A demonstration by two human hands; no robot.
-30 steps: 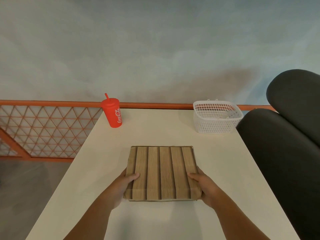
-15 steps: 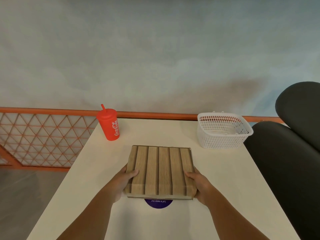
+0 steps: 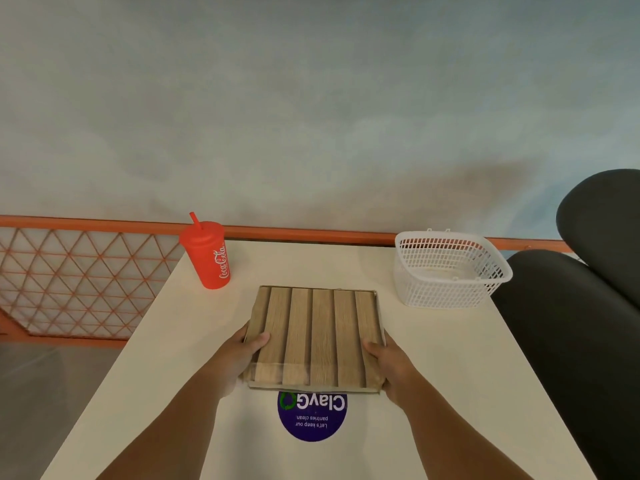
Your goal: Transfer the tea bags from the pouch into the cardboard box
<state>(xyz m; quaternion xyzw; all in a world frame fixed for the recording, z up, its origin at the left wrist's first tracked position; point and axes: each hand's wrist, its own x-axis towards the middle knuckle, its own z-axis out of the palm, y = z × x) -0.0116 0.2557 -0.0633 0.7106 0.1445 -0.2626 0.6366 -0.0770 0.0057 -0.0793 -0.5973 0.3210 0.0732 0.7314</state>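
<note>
A flat square box with a wood-slat pattern lies on the white table in front of me. My left hand grips its near left corner, thumb on top. At the near right corner my right hand grips it the same way. The box is closed. No pouch or tea bags are in view.
A red Coca-Cola cup with a straw stands at the back left. A white plastic basket sits at the back right. A round purple sticker is on the table just in front of the box. Black padded chair parts crowd the right edge.
Both hands have slid the box away from me across the table, uncovering the purple sticker. The camera has tilted down a little.
</note>
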